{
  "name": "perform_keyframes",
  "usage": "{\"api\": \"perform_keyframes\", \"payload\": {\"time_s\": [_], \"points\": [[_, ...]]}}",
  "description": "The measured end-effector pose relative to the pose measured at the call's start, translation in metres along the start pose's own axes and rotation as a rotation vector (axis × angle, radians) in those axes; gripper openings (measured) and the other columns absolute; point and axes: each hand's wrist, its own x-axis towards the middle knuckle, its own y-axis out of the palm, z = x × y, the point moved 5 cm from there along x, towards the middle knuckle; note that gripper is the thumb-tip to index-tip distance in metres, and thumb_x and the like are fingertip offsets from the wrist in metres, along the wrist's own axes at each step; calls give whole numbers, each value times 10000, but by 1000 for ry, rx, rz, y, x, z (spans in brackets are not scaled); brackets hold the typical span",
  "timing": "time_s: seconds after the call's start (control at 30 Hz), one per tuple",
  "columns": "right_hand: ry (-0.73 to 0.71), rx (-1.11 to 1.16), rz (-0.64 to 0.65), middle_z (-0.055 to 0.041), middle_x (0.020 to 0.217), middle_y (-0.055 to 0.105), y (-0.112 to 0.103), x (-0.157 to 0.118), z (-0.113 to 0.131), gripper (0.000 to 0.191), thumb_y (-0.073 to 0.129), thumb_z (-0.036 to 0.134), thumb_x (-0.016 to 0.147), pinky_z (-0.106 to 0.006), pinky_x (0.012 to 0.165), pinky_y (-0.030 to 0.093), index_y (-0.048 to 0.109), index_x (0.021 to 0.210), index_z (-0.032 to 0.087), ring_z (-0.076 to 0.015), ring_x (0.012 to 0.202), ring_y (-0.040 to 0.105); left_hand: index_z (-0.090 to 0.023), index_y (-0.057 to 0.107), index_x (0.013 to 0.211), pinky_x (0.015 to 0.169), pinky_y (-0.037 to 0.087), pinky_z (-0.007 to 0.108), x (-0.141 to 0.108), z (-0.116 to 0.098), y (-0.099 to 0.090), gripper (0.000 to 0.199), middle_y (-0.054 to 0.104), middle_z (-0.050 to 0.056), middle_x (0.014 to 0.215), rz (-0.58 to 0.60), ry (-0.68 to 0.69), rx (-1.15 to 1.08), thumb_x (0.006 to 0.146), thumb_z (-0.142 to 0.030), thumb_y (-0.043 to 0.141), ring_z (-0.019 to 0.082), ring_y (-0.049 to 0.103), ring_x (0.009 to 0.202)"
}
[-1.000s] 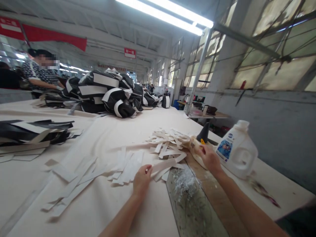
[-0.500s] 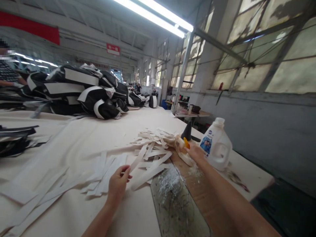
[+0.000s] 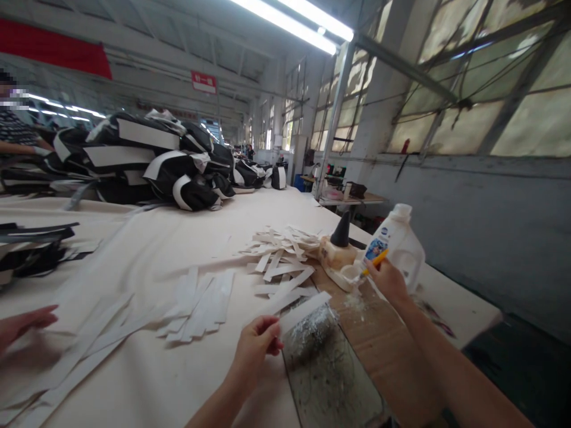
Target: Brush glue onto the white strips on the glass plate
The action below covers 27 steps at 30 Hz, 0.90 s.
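Observation:
My left hand [image 3: 259, 345] pinches one end of a white strip [image 3: 306, 312], whose far end lies over a dark flat board [image 3: 330, 374] smeared with white paste. My right hand [image 3: 388, 279] is closed on a slim yellow-handled tool [image 3: 377, 260], brush-like, though its exact kind is unclear. Its tip points down at the white-coated front of a cut-open plastic container [image 3: 336, 255] with a black cone on top. Beyond the board a loose heap of white strips [image 3: 285, 246] lies on the cloth; more strips [image 3: 200, 306] rest in a rough row left of my left hand.
A large translucent jug [image 3: 404, 244] stands just behind my right hand. Brown cardboard [image 3: 370, 333] lies beside the board. Another person's hand [image 3: 27, 324] reaches in at the left over long strips [image 3: 84, 351]. Black-and-white sewn pieces [image 3: 147, 154] are piled at the back left.
My left hand has moved right, bringing the white strip over the pasted board. My right hand has shifted right with the yellow-handled tool. Another person's hand has appeared at the left edge.

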Motion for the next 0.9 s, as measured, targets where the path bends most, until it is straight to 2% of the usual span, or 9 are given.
{"api": "perform_keyframes", "payload": {"time_s": [0.07, 0.17, 0.27, 0.4, 0.53, 0.67, 0.77, 0.83, 0.9], "points": [[8, 36, -10, -105, 804, 659, -1, -5, -3, 318, 450, 422, 867, -249, 567, 372, 583, 915, 138, -227, 763, 624, -139, 598, 791, 433, 438, 214, -1, 6, 2, 385, 572, -16, 563, 26, -24, 33, 578, -449, 683, 117, 557, 465], [36, 69, -18, -103, 740, 655, -1, -10, -7, 315, 467, 430, 845, -256, 540, 365, 596, 835, 143, -234, 711, 621, -146, 577, 820, 419, 423, 209, -1, 14, 3, 348, 551, -33, 509, 64, -49, 100, 611, -415, 643, 116, 538, 437], [43, 101, -48, -99, 755, 656, -2, -14, -7, 323, 453, 438, 839, -262, 549, 371, 600, 859, 151, -235, 718, 618, -152, 560, 814, 394, 385, 200, 2, 19, 3, 285, 514, -54, 443, 86, -43, 198, 643, -378, 584, 110, 493, 387], [33, 139, -56, -89, 734, 654, 0, -17, -7, 306, 466, 431, 819, -264, 555, 379, 610, 828, 161, -229, 693, 615, -156, 587, 806, 383, 330, 195, 5, 21, 2, 219, 504, -57, 433, 94, 28, 367, 681, -325, 525, 115, 478, 385], [46, 170, -70, -94, 734, 655, 0, -16, -12, 329, 454, 440, 817, -266, 553, 387, 612, 850, 154, -231, 697, 615, -156, 600, 885, 454, 382, 216, 4, 19, 1, 238, 549, -49, 535, 95, 120, 515, 672, -246, 543, 125, 521, 454], [67, 187, -72, -96, 681, 642, 1, -16, -15, 353, 460, 460, 803, -276, 542, 386, 614, 811, 142, -244, 673, 612, -177, 588, 824, 503, 424, 229, 1, 4, 0, 142, 565, -30, 623, 123, 242, 622, 745, -242, 489, 118, 536, 469], [41, 220, -63, -80, 751, 657, 2, -17, -14, 341, 447, 446, 811, -270, 590, 402, 606, 909, 160, -233, 732, 620, -201, 577, 819, 687, 462, 262, -5, -15, -1, 196, 585, 22, 834, 134, 407, 690, 836, -281, 398, 144, 589, 694], [35, 232, -41, -77, 722, 654, 4, -18, -13, 317, 459, 429, 797, -273, 583, 402, 613, 879, 164, -237, 711, 620, -218, 584, 832, 803, 439, 292, -9, -22, 0, 209, 571, 37, 938, 143, 503, 744, 849, -256, 379, 173, 566, 859], [56, 229, -54, -99, 708, 649, 3, -18, -15, 322, 466, 424, 784, -290, 581, 399, 614, 862, 149, -258, 707, 616, -223, 594, 825, 843, 429, 306, -11, -22, 3, 184, 572, 40, 974, 174, 554, 791, 830, -216, 410, 186, 551, 917]]}}
